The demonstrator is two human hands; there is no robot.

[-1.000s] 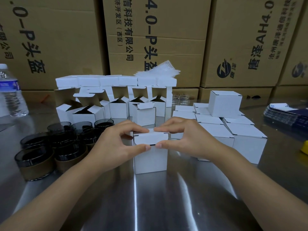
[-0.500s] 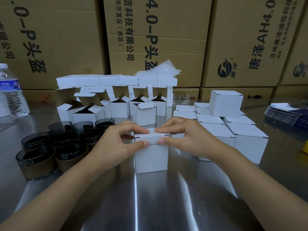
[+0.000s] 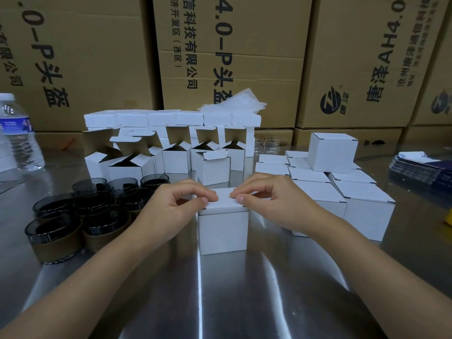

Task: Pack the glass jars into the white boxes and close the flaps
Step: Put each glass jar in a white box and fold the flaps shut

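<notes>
Steel table (image 3: 220, 302) before me was shiny, with bright glare streaks down middle. Clear water bottle (image 3: 18, 135), white cap, blue label, stood upright at my far left. Brown cartons (image 3: 232, 57) with black print walled off whole back, stacked. Bubbled clear plastic sheet (image 3: 234, 104) sat raised at back centre, before middle carton. Fanned stack of dark blue leaflets (image 3: 420, 167) lay at my right. Yellow thing (image 3: 449, 216), cut by frame edge, lay nearer me; couldn't tell what.

Left hand (image 3: 175, 210), right hand (image 3: 278, 204), fingers (image 3: 256, 185) curled
</notes>
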